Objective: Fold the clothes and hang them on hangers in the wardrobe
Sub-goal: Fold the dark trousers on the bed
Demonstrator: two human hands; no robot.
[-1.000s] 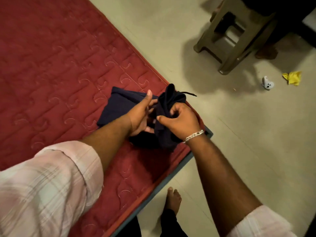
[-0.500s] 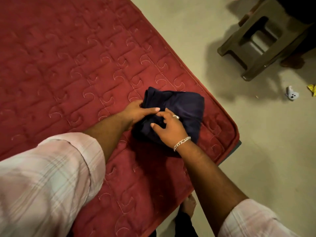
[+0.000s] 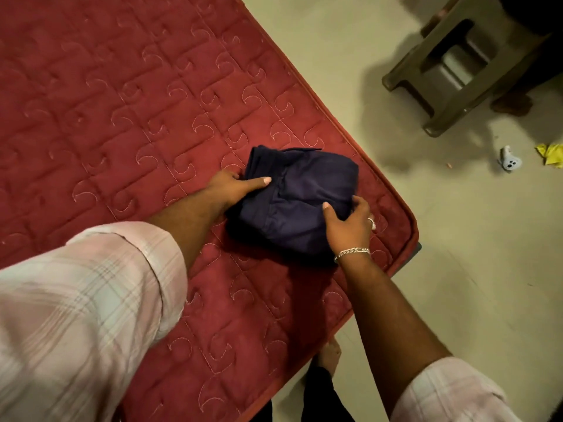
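Navy cloth, one piece only: a folded garment [image 3: 300,196] lies as a thick, roughly square bundle on the red quilted mattress [image 3: 128,117], close to the mattress's near right corner and just inside its piped edge. Which kind of garment it is cannot be told from the fold.

Two hands are on it. The left hand [image 3: 233,188] grips the bundle's left edge, thumb lying flat across the top and the fingers tucked down at the side. The right hand [image 3: 348,222] holds the near right corner, thumb on top and fingers curled round the edge; a ring shows on one finger and a silver chain bracelet [image 3: 353,253] circles the wrist. Both forearms come out of rolled pale pink checked sleeves [image 3: 91,315], the left one filling much of the lower left of the view.

On the pale floor [image 3: 457,269] to the right stand one olive-brown plastic stool [image 3: 451,71], one small white object [image 3: 509,159] and one crumpled yellow scrap [image 3: 551,153], all well apart from the mattress. One bare foot [image 3: 329,354] shows on the floor just beside the mattress's near edge, between the two arms.
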